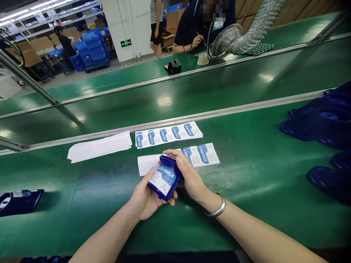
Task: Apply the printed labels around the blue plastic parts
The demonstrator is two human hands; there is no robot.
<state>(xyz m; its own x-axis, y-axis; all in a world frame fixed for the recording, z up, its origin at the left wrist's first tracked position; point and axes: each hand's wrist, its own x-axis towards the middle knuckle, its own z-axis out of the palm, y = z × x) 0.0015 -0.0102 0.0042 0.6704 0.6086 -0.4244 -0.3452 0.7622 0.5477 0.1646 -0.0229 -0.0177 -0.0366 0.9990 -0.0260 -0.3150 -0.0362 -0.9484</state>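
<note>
A dark blue plastic housing [166,178] with a blue and white label on its face is held between both hands above the green table. My left hand [146,199] grips it from the left and below, thumb on the label's edge. Wrapped round its right side and top is my right hand [190,175], with a silver bracelet on the wrist. Just behind the housing lies a label strip [204,154], its left part blank and partly covered by the hands. Farther back is a second strip of printed labels [169,135], beside blank white strips [100,147].
Several dark blue plastic parts [326,117] lie at the right, and another blue part [22,201] at the left edge. Beyond a metal rail [115,90], a person [204,29] sits by a flexible duct [257,27].
</note>
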